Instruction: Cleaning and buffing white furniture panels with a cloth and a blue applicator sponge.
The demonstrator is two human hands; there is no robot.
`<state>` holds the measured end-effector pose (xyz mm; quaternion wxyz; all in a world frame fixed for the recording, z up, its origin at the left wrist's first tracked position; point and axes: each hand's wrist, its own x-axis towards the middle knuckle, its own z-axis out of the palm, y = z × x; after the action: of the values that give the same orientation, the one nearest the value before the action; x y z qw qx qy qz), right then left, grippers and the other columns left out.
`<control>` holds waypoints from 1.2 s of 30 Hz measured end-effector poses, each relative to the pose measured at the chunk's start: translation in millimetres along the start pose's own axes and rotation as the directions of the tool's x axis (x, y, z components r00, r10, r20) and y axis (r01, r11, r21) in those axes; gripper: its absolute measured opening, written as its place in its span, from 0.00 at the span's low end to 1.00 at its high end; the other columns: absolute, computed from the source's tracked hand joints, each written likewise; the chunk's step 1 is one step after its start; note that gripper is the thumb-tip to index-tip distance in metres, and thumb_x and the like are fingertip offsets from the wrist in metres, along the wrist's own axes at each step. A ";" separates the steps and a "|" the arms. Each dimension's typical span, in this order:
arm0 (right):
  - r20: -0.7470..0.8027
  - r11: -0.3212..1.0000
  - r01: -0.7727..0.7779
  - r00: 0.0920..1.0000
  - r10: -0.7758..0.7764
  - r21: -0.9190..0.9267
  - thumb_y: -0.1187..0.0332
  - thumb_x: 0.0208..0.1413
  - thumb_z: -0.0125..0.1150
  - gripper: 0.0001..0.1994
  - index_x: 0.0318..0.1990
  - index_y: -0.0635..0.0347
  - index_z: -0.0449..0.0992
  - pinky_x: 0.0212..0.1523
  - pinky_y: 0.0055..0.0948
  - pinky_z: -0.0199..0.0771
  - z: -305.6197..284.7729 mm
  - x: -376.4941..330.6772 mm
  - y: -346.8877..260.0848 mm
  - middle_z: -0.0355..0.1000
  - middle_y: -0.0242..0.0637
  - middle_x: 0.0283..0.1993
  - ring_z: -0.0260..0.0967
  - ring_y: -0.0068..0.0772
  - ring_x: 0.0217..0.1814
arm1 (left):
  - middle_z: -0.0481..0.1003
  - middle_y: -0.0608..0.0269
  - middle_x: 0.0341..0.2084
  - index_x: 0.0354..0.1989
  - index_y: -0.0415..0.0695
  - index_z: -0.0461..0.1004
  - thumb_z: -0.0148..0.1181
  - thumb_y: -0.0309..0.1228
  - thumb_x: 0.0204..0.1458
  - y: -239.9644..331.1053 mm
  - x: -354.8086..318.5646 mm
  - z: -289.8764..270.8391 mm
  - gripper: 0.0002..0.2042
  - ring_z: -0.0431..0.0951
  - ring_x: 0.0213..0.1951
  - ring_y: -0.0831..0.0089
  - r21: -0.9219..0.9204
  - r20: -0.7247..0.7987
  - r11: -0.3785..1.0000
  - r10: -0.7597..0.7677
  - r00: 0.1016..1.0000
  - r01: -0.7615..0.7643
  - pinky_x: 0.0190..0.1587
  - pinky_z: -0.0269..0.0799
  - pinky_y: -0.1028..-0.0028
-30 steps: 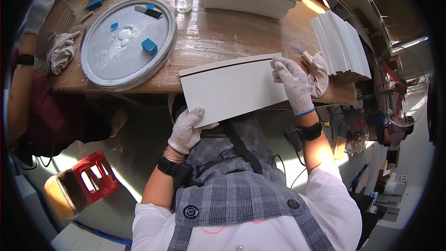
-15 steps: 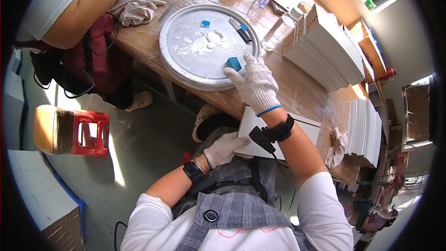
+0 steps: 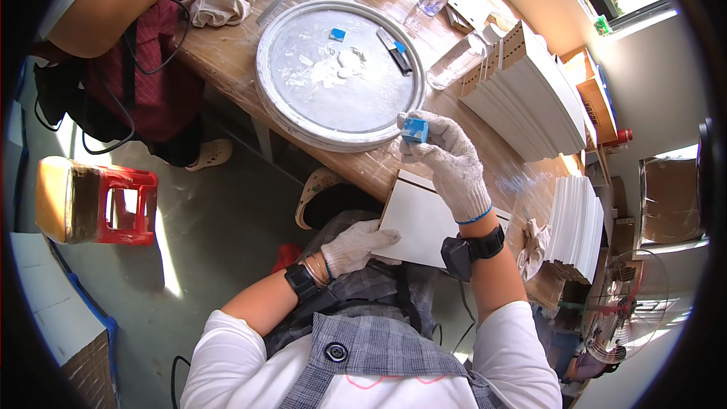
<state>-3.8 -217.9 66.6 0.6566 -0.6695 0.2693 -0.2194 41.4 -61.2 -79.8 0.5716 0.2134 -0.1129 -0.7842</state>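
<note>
Wooden table [image 3: 530, 182], covered in clear film, running from upper left to lower right. Round grey tray [image 3: 341, 76] lying flat on the table, smeared with white paste and carrying a small blue piece and a dark scraper. Stacks of white boards [image 3: 530, 98] standing beyond the tray, with a second stack [image 3: 579, 227] nearer the table's right end. White board [image 3: 424, 223] resting across the person's lap, its far edge against the table edge. Right hand [image 3: 447, 159], in a white glove, raised over the near rim of the tray, fingers pinched on a blue block [image 3: 414, 131]. Left hand [image 3: 356, 246], also gloved, lying on the near left edge of the white board, fingers spread flat and closed on nothing
</note>
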 end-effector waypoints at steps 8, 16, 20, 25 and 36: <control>-0.162 0.973 -0.150 0.979 0.121 -0.176 0.71 0.59 0.53 0.16 0.53 0.65 0.68 0.30 0.20 0.70 13.8 7.8 -16.8 0.73 0.38 0.36 0.66 0.19 0.29 | 0.75 0.57 0.44 0.54 0.36 0.66 0.54 0.34 0.59 -1.1 0.0 0.7 0.19 0.77 0.44 0.70 0.030 -0.006 1.000 -0.006 1.000 0.006 0.44 0.78 0.70; -0.085 0.927 -0.227 0.974 0.212 -0.299 0.66 0.59 0.56 0.18 0.55 0.62 0.69 0.25 0.16 0.65 33.4 33.1 -38.6 0.72 0.32 0.29 0.62 0.14 0.25 | 0.74 0.59 0.44 0.53 0.37 0.67 0.54 0.35 0.58 -5.8 0.7 -7.1 0.19 0.76 0.44 0.71 0.015 0.024 1.000 0.003 1.000 -0.004 0.44 0.77 0.71; -0.055 0.854 -0.200 0.979 0.198 -0.481 0.63 0.58 0.57 0.21 0.56 0.65 0.69 0.25 0.15 0.64 33.0 49.4 -31.4 0.71 0.31 0.31 0.60 0.14 0.24 | 0.74 0.59 0.45 0.54 0.37 0.67 0.55 0.36 0.58 -6.7 2.3 -7.4 0.20 0.76 0.45 0.70 0.014 0.034 1.000 -0.006 0.999 0.006 0.44 0.77 0.71; -0.024 0.461 0.029 0.994 -0.110 -0.887 0.57 0.53 0.63 0.22 0.51 0.64 0.74 0.47 0.29 0.71 36.2 73.8 -16.4 0.75 0.45 0.41 0.73 0.35 0.45 | 0.74 0.59 0.45 0.54 0.37 0.68 0.56 0.36 0.57 -6.0 1.4 -6.4 0.20 0.76 0.44 0.70 0.011 0.021 1.000 0.002 1.000 -0.003 0.44 0.77 0.72; -0.010 0.552 0.045 0.995 -0.097 -0.833 0.61 0.54 0.63 0.22 0.54 0.61 0.71 0.39 0.25 0.72 33.5 112.8 4.5 0.75 0.38 0.36 0.71 0.26 0.35 | 0.74 0.60 0.44 0.54 0.36 0.67 0.55 0.37 0.58 -6.8 1.6 -7.4 0.21 0.76 0.43 0.72 0.041 0.035 0.999 0.017 0.999 -0.018 0.43 0.77 0.73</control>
<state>103.2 -265.5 54.1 0.2460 -0.9040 0.3315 -0.1112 38.7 -60.1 -89.5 0.5718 0.2105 -0.1407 -0.7804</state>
